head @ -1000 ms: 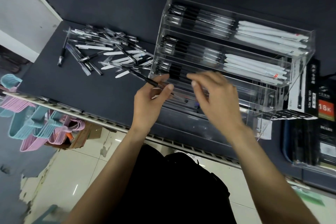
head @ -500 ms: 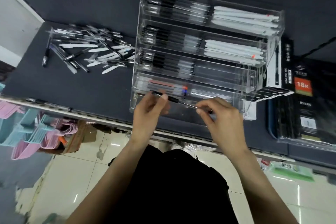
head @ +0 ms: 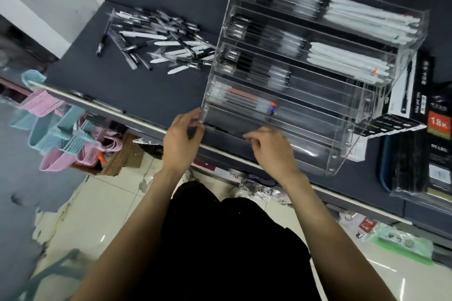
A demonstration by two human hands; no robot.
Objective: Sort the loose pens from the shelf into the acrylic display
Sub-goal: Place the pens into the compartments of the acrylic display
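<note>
Left hand: the left hand (head: 181,139) sat at the front left corner of the acrylic display (head: 362,107), fingers curled, pinching the left end of a black pen (head: 216,127).
Right hand: the right hand (head: 271,151) lay at 3 o'clock from the left one, fingers curled at the other end of the same pen; the grip looked like a pinch, though the fingertips were blurred.
Black pen: it lay across the lowest front tier of the display, between the two hands, running from 9 o'clock to 3 o'clock.
Acrylic display: a clear stepped rack stood on the dark shelf (head: 137,85). Its upper three tiers held black-capped pens on the left; the top two also held white pens on the right. The fourth tier held a few clear pens with red and blue tips.
Loose pens: a heap of loose pens (head: 156,41) lay on the shelf at 9 o'clock from the display, just beside its left wall, well apart from both hands.
Boxed stock: boxed pens and notebooks (head: 420,115) stood at 3 o'clock from the display.
Below the shelf: pink and blue hangers (head: 56,134) hung at 8 o'clock, above a pale tiled floor (head: 102,205).
</note>
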